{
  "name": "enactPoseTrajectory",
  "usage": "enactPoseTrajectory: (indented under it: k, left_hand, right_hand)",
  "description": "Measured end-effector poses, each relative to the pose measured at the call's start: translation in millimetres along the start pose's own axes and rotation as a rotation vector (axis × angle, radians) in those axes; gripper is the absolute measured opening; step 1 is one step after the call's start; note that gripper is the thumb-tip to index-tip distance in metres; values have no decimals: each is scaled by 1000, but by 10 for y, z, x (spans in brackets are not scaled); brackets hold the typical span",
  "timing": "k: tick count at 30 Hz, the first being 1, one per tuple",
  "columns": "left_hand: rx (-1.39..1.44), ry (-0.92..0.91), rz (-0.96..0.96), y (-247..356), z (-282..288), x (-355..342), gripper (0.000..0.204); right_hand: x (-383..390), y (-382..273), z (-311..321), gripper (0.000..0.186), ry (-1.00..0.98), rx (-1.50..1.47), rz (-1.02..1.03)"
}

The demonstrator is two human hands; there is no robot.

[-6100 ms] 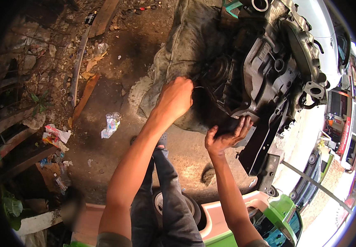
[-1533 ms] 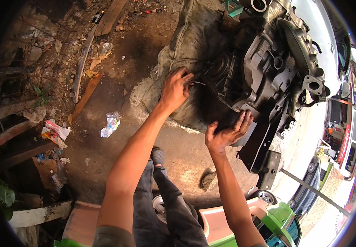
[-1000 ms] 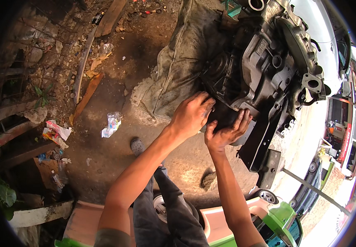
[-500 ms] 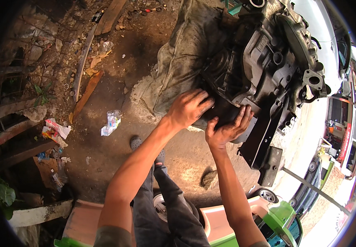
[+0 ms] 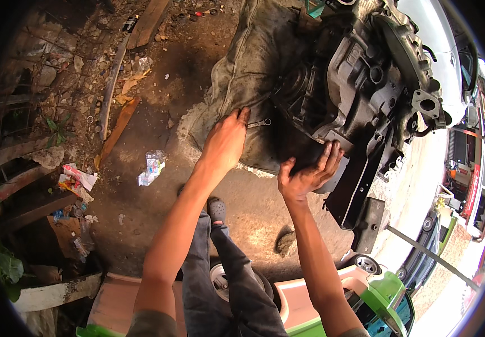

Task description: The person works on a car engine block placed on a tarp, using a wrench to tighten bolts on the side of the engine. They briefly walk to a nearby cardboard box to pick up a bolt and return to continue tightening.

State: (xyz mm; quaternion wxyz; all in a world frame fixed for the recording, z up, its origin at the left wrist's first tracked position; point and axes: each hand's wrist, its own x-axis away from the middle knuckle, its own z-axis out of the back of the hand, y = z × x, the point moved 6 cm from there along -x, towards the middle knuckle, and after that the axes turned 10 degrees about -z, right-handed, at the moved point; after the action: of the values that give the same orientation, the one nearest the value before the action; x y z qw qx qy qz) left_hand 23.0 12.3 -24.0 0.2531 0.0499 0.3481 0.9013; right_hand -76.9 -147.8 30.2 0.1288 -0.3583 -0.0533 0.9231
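A metal wrench (image 5: 258, 123) lies at the fingertips of my left hand (image 5: 225, 139), over the dirty grey cover (image 5: 225, 109). Its ring end points right, toward the engine; the rest is hidden behind my closed fingers. My right hand (image 5: 309, 178) lies with thumb and fingers apart on the near edge of a black pan-like part (image 5: 296, 149) of the engine (image 5: 360, 78). Its fingertips touch a grey metal edge there. The engine sits on the cover, greasy and dark, with a lighter cast-metal housing.
A black metal bracket (image 5: 355, 196) juts from the engine's near right side. Below it are a stone (image 5: 286, 244) on the ground and a green and pink vehicle (image 5: 315, 292). Wood planks (image 5: 120, 129), rubble and plastic litter (image 5: 152, 167) lie to the left.
My left hand has moved left off the engine's black part to the cover, where the wrench now shows at its fingers. My right hand has stayed in place. One foot shows more fully.
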Motion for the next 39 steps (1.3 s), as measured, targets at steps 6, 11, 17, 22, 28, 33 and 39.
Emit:
enactPoseTrajectory:
  k: [6,11,17,22,28,33,39]
  left_hand:
    - [-143,-226,-107,59,92,-189,44]
    - [-14,-220,-83,-17,146,-340,32]
    - [49,-141,-67,-77,161,-386,36]
    - [-77,-190,-73,17,89,-405,42]
    - [101,148,-211,70,109,-410,37]
    - [404,195,-171,-163,-61,-405,28]
    - [380,310,-252,-206,-87,-446,31]
  right_hand:
    - [-5,-2,0,74,-7,3,-2]
    - [-1,-6,6,74,2,13,4]
    - [1,-8,2,74,3,11,6]
    - [9,1,0,74,-42,34,15]
    - [4,2,-2,73,-19,28,11]
    - [0,-6,2,73,0,14,3]
    - [1,-2,2,73,-8,13,0]
